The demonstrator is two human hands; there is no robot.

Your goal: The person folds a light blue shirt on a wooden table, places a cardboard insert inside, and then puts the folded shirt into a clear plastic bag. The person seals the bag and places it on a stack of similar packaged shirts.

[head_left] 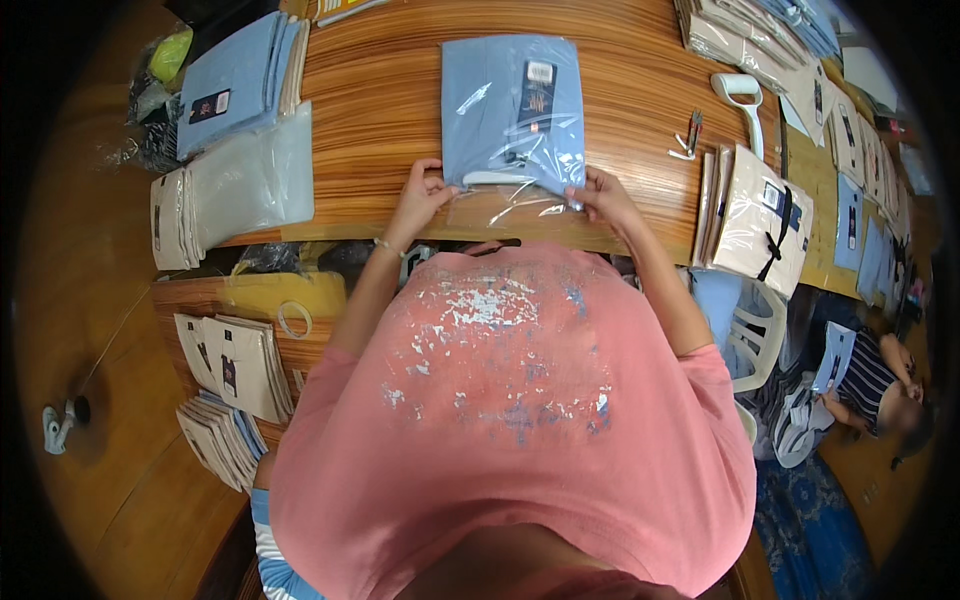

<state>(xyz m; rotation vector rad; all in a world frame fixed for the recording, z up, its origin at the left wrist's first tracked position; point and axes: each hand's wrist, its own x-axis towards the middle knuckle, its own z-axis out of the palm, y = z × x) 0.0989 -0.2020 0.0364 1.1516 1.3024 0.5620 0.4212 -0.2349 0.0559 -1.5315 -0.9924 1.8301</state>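
Observation:
A folded light-blue garment (480, 120) with a dark tag lies on the wooden table in front of me. It sits inside a clear plastic bag (500, 207), whose loose end sticks out on the side toward me. At the bag's near left corner, my left hand (425, 200) pinches the plastic between thumb and finger. My right hand (606, 200) grips the near right corner in the same way, close to the garment's lower edge. A white strip shows along that near edge, under the plastic.
At the left lie a stack of blue garments (228, 85) and clear bags (255, 170). On the right are a white lint roller (742, 92), small thread snips (692, 135) and a tied beige bundle (755, 215). Another person (870, 385) works at far right.

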